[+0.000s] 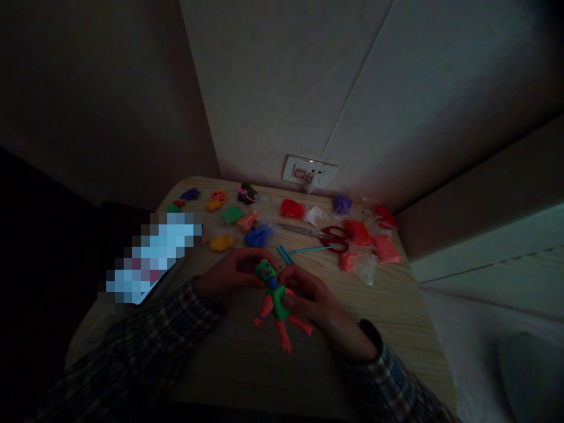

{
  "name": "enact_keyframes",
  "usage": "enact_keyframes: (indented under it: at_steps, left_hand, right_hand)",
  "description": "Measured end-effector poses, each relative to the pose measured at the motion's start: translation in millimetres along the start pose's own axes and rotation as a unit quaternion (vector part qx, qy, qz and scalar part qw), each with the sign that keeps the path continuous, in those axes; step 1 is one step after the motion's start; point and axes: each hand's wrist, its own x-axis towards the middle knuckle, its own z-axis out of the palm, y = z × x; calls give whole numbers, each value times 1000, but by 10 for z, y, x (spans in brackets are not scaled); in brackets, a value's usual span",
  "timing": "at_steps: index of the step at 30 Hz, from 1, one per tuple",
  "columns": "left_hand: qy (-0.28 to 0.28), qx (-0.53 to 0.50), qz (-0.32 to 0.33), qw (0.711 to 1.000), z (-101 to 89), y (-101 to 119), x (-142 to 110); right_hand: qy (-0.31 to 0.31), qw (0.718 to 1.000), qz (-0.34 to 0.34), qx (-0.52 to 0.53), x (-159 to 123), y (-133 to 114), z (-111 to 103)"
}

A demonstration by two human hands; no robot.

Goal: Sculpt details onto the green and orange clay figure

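Observation:
A small clay figure with a green head and body, a blue neck and pinkish-orange limbs is held above the near part of the wooden table. My right hand grips its body, with the thumb on the green front. At the head, my left hand has its fingers curled behind and beside it; the fingertips are partly hidden. Just beyond the hands lie blue sticks and a thin light-blue tool. Red-handled scissors rest behind them.
Bags of clay, among them red, blue, orange and purple, spread over the back of the table. A lit phone stands on the left. Behind is a wall with a socket and plug.

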Motion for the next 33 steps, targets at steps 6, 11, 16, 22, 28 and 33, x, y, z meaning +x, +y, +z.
enact_keyframes:
  at_steps: [6, 11, 16, 22, 28, 33]
  left_hand:
    - [-2, 5, 8, 1000, -2, 8, 0]
    - [-4, 6, 9, 1000, 13, 20, -3]
    - [-8, 5, 12, 1000, 29, 40, 0]
    - [-35, 24, 8, 999, 18, 73, 9]
    - [-46, 51, 4, 998, -16, 83, 3]
    - [-53, 57, 5, 997, -16, 106, -6]
  right_hand:
    - [-2, 1000, -3, 16, 19, 51, -12]
    - [3, 1000, 5, 24, 1, 10, 8]
    - [14, 1000, 14, 15, -2, -15, 22]
    - [20, 1000, 13, 8, 6, 3, 0]
    - [20, 1000, 18, -5, -3, -6, -2]
    - [16, 1000, 25, -5, 3, -9, -2]
